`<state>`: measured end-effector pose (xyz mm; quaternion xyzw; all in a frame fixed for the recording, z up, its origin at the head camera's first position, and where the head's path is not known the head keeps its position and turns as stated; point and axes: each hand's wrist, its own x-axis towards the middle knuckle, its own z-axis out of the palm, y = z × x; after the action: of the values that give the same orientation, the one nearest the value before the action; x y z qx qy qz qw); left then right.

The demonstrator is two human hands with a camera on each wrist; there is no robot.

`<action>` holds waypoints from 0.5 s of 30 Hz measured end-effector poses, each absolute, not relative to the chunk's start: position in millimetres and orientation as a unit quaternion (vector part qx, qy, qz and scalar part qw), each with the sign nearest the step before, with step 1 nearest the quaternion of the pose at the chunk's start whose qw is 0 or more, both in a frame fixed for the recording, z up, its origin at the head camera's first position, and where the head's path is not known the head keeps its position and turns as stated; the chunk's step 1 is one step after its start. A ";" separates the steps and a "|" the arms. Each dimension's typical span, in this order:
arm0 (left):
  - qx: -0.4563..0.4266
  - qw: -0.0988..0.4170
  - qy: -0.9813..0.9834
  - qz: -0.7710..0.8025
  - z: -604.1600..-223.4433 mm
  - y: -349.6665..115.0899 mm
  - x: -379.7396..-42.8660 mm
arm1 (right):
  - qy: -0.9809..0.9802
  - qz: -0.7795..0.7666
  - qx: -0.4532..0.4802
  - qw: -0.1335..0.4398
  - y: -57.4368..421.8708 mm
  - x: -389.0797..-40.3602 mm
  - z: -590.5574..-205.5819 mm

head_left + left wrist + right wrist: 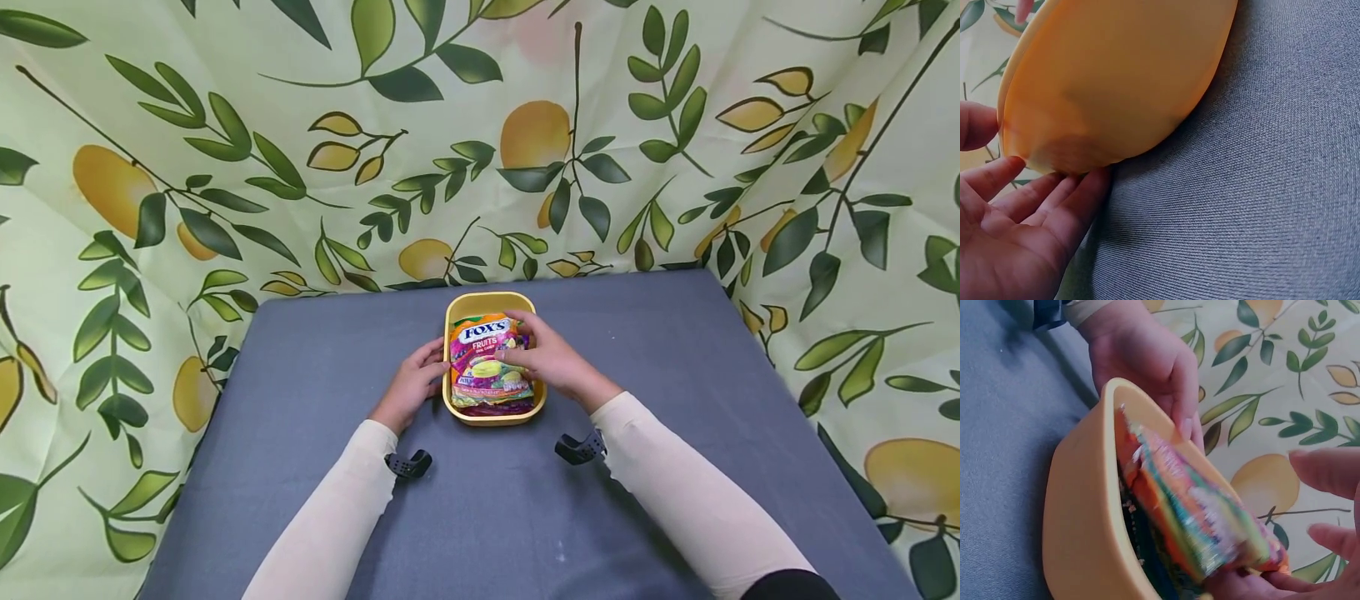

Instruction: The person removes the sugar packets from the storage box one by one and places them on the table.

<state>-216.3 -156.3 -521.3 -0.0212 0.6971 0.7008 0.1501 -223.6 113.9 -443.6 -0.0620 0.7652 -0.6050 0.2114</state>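
A yellow plastic tub [495, 422] stands near the far side of the grey table. On top inside it lies a Fox's fruits candy packet [480, 387], bright pink and orange, tilted within the tub in the right wrist view. My right hand [561, 358] holds the packet at its right edge, thumb over the printed face, while two fingers [1334, 472] stretch out free of it. Against the tub's outer left wall [1116, 81] rest the extended fingers of my left hand [414, 379], its thumb right at the rim.
Beneath the candy packet, a dark red packet [498, 409] shows at the tub's near end. The grey table [337, 350] ends at a cloth backdrop [465, 192] printed with leaves and fruit. Black wrist mounts [408, 464] hang below both forearms.
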 end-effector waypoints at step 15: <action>-0.021 0.155 0.694 0.703 -521.2 -157.1 -216.3 | 0.777 -0.604 -0.046 0.172 108.4 -231.0 -464.5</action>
<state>-216.3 -157.1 -521.2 -0.0212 0.6940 0.7029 0.1545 -231.0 108.4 -464.5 -0.0456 0.7772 -0.6036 0.1715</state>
